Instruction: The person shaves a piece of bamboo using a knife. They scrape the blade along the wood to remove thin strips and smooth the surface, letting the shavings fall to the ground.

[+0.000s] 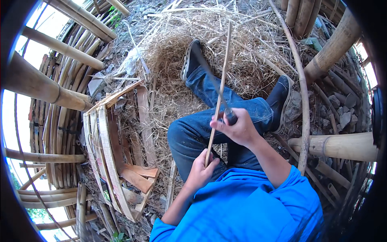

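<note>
A long, thin bamboo strip (pixel 226 60) slants up and away from my lap. Its near end is in my left hand (pixel 201 170), whose fingers are closed round it. My right hand (pixel 238 128) grips the dark handle of a knife (pixel 230 116), and its fingertips lie against the strip's lower part. The knife's long grey blade, smeared by motion, points away and to the left, and seems to cross the strip close to the handle. Both hands are above my legs in blue jeans (pixel 189 133).
Curly shavings (pixel 246 52) heap round my dark shoes. A broken wooden crate (pixel 107 141) lies on the left. A long pole (pixel 300 80) runs along my right. Thick bamboo poles (pixel 338 147) jut in from both sides, with stacked bamboo (pixel 60 125) beyond the crate. Stones (pixel 342 119) lie at the right.
</note>
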`<state>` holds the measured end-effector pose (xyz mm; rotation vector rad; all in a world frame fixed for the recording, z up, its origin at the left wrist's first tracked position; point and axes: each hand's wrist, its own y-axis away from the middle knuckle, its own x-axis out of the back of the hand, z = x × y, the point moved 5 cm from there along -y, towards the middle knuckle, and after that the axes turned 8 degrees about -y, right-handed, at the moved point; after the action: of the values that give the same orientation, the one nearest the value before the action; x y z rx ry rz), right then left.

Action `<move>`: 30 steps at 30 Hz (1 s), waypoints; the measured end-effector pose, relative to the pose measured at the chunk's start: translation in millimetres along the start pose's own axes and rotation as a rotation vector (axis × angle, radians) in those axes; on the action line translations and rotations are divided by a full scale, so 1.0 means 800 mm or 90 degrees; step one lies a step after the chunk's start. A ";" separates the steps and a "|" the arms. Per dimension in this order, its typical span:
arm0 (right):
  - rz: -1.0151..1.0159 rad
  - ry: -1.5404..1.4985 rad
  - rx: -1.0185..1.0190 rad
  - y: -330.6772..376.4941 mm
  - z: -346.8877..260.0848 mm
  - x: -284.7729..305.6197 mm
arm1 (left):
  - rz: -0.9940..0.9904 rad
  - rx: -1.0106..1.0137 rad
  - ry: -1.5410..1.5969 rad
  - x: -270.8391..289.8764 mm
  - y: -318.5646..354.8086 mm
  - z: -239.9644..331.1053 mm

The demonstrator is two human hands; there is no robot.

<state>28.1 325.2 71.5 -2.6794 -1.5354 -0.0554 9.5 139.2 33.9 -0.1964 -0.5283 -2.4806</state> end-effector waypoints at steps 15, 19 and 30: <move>0.091 0.621 -0.019 -0.035 -0.009 0.116 | 0.042 0.036 -0.222 0.022 0.023 0.043; 0.061 0.557 0.051 -0.009 -0.027 0.085 | 0.065 -0.036 -0.135 0.007 0.025 0.036; 0.056 0.587 0.020 -0.025 -0.020 0.095 | -0.006 0.014 -0.127 0.009 0.031 0.040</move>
<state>49.2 400.1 92.6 -2.1374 -1.0744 -1.0654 19.0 130.2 73.2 -0.4361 -0.6400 -2.4780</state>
